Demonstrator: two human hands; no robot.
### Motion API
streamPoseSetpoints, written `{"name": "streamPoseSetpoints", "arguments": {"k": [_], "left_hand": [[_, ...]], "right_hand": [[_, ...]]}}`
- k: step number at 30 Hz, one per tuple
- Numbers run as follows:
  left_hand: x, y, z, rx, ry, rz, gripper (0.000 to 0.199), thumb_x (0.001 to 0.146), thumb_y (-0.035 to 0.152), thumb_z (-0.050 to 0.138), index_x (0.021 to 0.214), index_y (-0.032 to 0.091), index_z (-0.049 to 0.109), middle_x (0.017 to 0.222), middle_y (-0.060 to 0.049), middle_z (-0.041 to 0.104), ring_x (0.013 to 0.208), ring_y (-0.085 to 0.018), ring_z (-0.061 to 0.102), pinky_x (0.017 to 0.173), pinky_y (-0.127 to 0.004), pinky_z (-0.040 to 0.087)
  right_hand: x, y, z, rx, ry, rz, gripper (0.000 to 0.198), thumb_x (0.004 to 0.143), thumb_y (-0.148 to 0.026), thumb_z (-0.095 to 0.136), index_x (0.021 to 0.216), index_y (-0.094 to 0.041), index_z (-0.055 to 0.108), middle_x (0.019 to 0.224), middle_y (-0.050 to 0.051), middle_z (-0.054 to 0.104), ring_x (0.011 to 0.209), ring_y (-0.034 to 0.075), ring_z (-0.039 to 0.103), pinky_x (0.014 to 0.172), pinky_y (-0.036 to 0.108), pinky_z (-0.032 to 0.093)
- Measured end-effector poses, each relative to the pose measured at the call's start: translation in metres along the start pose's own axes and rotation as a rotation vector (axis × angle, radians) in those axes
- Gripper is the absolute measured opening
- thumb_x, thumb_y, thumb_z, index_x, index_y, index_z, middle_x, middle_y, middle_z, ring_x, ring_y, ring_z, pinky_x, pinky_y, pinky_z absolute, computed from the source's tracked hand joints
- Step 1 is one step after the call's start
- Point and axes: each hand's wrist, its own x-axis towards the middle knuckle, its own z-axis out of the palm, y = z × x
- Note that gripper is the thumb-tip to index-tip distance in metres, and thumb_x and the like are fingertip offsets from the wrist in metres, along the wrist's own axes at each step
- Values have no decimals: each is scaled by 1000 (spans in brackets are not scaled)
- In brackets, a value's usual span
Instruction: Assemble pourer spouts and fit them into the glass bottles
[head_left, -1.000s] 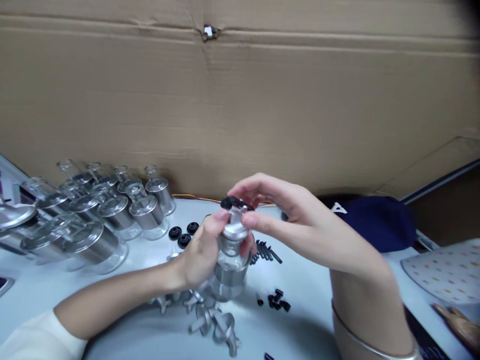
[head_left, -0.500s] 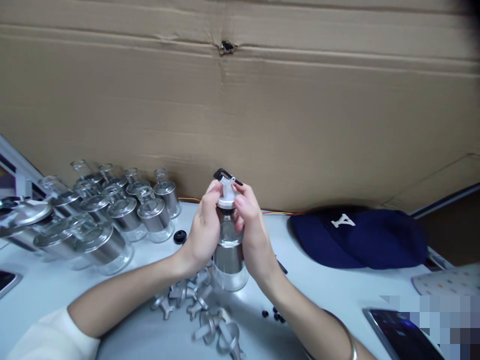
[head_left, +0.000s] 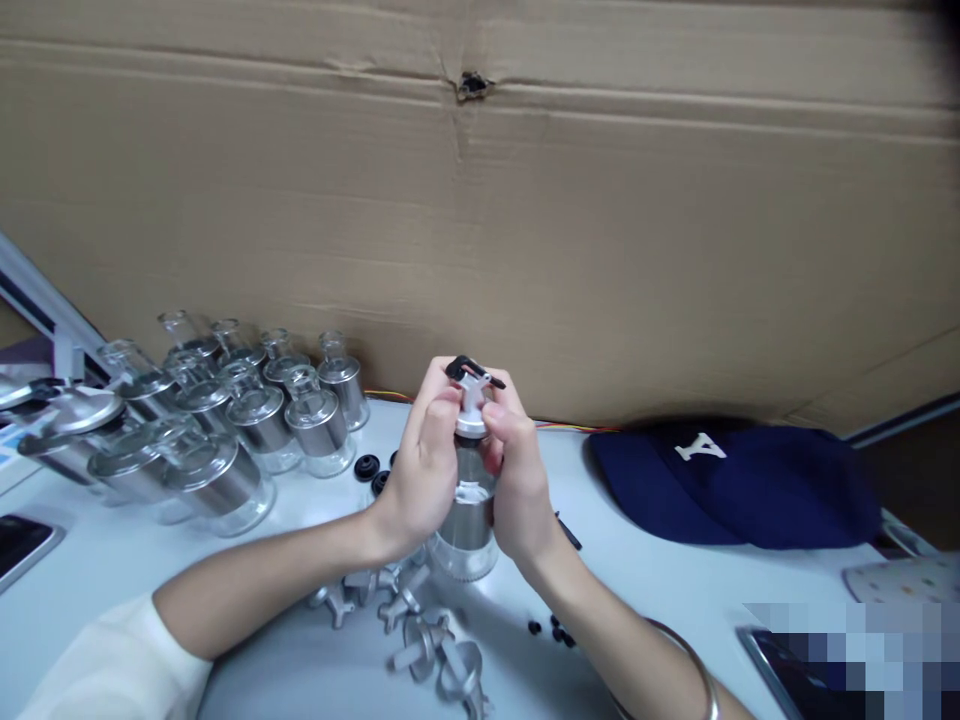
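An upright glass oil bottle (head_left: 471,522) with a metal band stands on the table in front of me. On its neck sits a silver pourer cap (head_left: 472,400) with a black lever (head_left: 466,368) on top. My left hand (head_left: 421,470) is closed round the cap from the left, thumb against its side. From the right my right hand (head_left: 519,470) grips the same cap, thumb at its rim, with its other fingers partly hidden behind. Below the wrists lie several loose silver cap parts (head_left: 421,640). Black rubber stoppers (head_left: 367,467) lie beside my left hand.
Several glass bottles with metal bands (head_left: 259,420) crowd the left side. A navy cap (head_left: 742,490) lies at the right, near a phone (head_left: 780,650). Small black pieces (head_left: 556,632) lie near my right forearm. A cardboard wall (head_left: 480,230) rises behind the table.
The view has shifted slightly, so most things appear further right. My fingers have moved in further round the pourer cap, and the black lever shows at a different angle. Both hands stay on the cap.
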Motion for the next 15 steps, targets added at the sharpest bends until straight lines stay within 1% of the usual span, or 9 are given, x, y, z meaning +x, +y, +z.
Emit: {"name": "streamPoseSetpoints", "arguments": {"k": [4, 7, 9, 12, 13, 15], "left_hand": [[-2, 1, 0, 43, -4, 23, 23, 89, 33, 40, 70, 20, 45, 62, 2, 48, 58, -12, 47, 54, -22, 42], [-4, 7, 0, 44, -6, 38, 30, 89, 40, 40, 66, 20, 41, 59, 2, 46, 54, -12, 43, 50, -22, 40], [-5, 14, -1, 24, 4, 47, 33, 88, 46, 41, 67, 21, 41, 59, 2, 47, 54, -12, 44, 50, -23, 42], [-1, 28, -8, -23, 28, 50, 32, 88, 49, 41, 73, 21, 45, 61, 2, 49, 57, -13, 50, 54, -24, 45], [2, 33, -12, -43, 18, 47, 32, 88, 50, 41, 76, 21, 48, 59, 2, 49, 58, -14, 52, 55, -24, 45], [11, 44, -23, -73, -46, 28, 32, 87, 52, 41, 85, 22, 51, 55, 2, 49, 56, -15, 55, 54, -25, 46]], "right_hand": [[-4, -4, -2, -92, 5, -36, 15, 86, -33, 38, 93, -23, 47, 76, -2, 51, 72, 14, 52, 68, 28, 44], [-9, -10, -1, -165, -20, -96, 15, 89, -35, 38, 96, -24, 45, 76, -2, 52, 69, 14, 53, 64, 28, 45], [-13, -15, 0, -213, -52, -152, 19, 90, -39, 40, 103, -26, 45, 78, -2, 54, 70, 15, 55, 64, 29, 47], [-18, -22, 2, -281, -95, -211, 28, 90, -43, 45, 114, -29, 42, 90, 2, 59, 81, 18, 59, 69, 32, 49], [-18, -25, 2, -307, -99, -226, 31, 90, -43, 46, 117, -29, 42, 96, 3, 60, 87, 19, 60, 73, 34, 50], [-18, -29, 0, -350, -86, -263, 35, 89, -44, 48, 120, -29, 41, 109, 6, 58, 98, 22, 59, 79, 37, 50]]}}
